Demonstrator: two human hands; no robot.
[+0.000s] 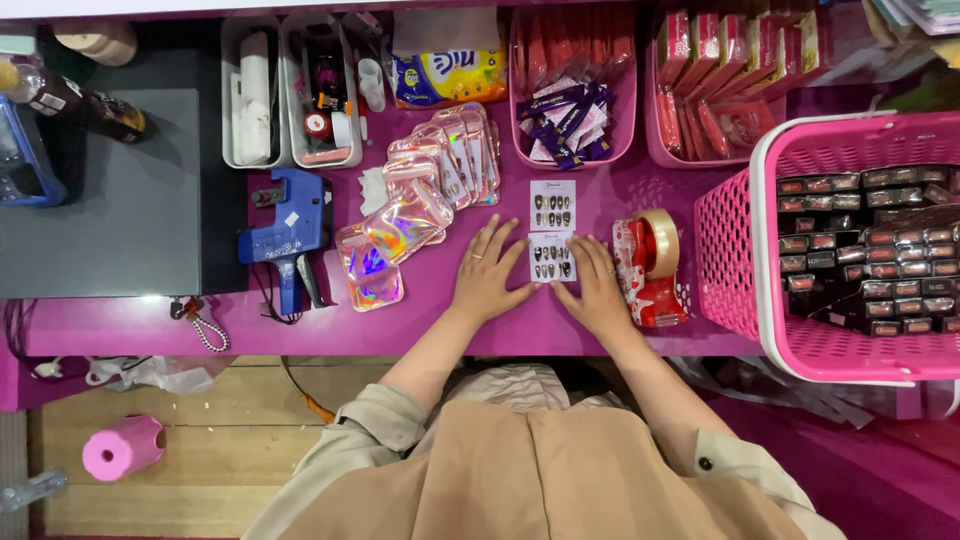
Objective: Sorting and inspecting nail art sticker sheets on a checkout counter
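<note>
Resting flat and open on the pink counter [430,320], the left hand [487,277] and right hand [598,288] flank the near nail card [552,258], fingertips touching its edges. Thin, light and probably bendy, it likely handles best pinched by its edges. 1 matching card [552,204] lies just beyond.

Two nail cards [552,230], two hands [540,280], one tape dispenser [650,268], one price gun [290,232]

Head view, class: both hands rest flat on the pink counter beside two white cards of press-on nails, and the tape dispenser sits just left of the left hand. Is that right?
Not quite. The head view shows the tape dispenser just beyond the right hand, not the left hand. The rest holds: both hands lie flat on the pink counter beside the two white nail cards.
</note>
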